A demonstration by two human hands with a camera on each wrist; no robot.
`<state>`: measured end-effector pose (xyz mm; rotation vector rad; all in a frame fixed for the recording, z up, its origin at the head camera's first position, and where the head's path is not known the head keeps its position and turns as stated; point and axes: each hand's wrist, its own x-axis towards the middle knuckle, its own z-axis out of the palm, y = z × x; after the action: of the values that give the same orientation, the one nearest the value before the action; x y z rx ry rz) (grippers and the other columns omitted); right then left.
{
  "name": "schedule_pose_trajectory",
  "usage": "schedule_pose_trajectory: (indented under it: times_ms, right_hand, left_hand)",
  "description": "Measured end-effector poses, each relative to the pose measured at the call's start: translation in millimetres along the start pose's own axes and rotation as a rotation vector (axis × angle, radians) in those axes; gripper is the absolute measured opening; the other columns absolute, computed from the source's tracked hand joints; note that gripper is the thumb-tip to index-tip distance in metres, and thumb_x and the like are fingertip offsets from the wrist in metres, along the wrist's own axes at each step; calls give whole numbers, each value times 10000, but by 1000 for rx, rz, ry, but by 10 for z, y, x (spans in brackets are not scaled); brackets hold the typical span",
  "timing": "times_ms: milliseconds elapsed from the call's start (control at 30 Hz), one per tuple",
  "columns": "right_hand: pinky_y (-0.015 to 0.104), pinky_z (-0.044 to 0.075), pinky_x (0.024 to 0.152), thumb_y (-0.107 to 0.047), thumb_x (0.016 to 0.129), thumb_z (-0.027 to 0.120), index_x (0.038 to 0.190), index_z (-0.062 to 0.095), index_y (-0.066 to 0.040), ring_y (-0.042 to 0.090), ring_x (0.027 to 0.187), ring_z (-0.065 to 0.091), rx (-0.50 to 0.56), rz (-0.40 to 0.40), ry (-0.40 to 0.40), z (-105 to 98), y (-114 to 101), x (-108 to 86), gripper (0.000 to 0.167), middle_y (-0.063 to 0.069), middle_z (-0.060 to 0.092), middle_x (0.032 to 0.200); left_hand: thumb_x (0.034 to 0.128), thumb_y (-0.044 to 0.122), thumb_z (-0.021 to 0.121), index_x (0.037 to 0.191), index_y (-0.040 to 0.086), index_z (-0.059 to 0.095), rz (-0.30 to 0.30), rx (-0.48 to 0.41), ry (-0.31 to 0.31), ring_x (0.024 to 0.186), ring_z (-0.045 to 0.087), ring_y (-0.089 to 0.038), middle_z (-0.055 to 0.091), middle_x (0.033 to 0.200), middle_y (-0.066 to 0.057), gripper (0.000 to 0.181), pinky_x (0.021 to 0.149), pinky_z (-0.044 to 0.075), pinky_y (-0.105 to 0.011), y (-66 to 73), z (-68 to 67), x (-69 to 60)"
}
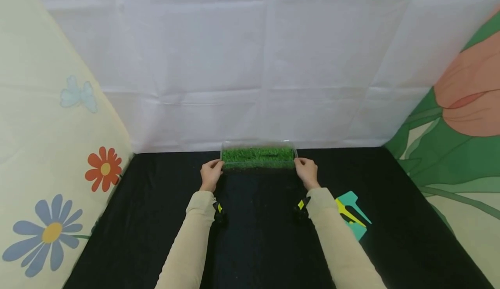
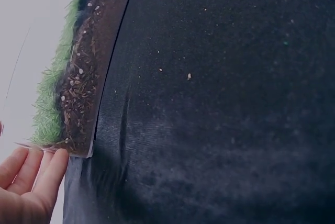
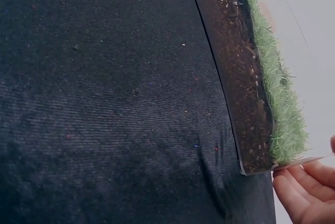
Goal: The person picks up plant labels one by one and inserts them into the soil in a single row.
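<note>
A clear rectangular box [image 1: 258,166] stands at the back of the black cloth, near the white backdrop. Green grass-like turf [image 1: 250,153] covers the top of its filling. Below the turf, dark brown soil [image 2: 81,90] with pale specks shows through the clear front wall in both wrist views. My left hand [image 1: 211,174] pinches the box's left end wall, its fingers [image 2: 49,174] against the outside. At the opposite end my right hand [image 1: 307,172] grips the right wall, with fingers [image 3: 293,187] on the outer face and the thumb tip partly cut off.
To the right of my right forearm lie flat teal [image 1: 349,199] and yellow [image 1: 347,213] tools, partly covered by the sleeve. Small crumbs dot the black cloth [image 2: 220,103]. A white backdrop [image 1: 203,54] rises behind, with flower-printed panels [image 1: 43,150] at the sides.
</note>
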<state>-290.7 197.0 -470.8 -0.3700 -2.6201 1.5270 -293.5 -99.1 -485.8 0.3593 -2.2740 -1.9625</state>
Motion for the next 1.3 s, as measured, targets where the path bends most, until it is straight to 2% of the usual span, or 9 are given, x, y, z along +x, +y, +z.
schedule_pose_trajectory:
  times_ms: [333,600,700,933,1067,1300]
  right_hand:
    - [452,430,790,-170,919,439,1097,617,38,328,893,530,10,-24,40,11,1,6,326,229,591,1036]
    - [460,435,805,-165,900,438,1104,614,42,340,919,535,18,-35,51,13,1,-46,340,236,590,1047]
    - [458,437,809,-171,894,441,1104,616,42,341,935,538,19,-33,51,10,16,-60,346,235,591,1056]
    - [444,439,790,-172,894,437,1092,621,40,332,910,539,14,-26,43,-7,32,-92,344,224,598,1019]
    - [434,444,789,-170,898,453,1089,626,32,321,904,547,17,-21,44,-9,31,-105,328,212,605,986]
    - [375,443,703,-165,887,453,1013,652,28,268,782,542,3,-34,67,-11,40,-124,304,162,615,857]
  left_hand:
    - [869,123,565,1116,-41,614,31,-27,-1,971,588,-301,603,1065,-205,301,774,511,-353,4,-21,-33]
    - [867,134,569,1083,-35,635,67,27,17,883,606,-296,627,1003,-199,282,758,506,-380,20,-55,-65]
    - [867,132,568,1078,-36,635,62,23,12,882,604,-293,625,994,-196,279,748,509,-371,2,-60,-80]
    - [879,107,543,1092,-56,614,42,-57,-3,946,583,-315,592,1023,-210,278,735,523,-354,-16,-54,-124]
    - [888,111,535,1094,-52,615,52,-41,7,949,581,-317,592,1026,-210,275,740,521,-357,-17,-53,-136]
    - [883,116,536,1092,-38,621,33,-38,5,946,583,-306,592,1033,-200,273,733,523,-354,-24,-54,-152]
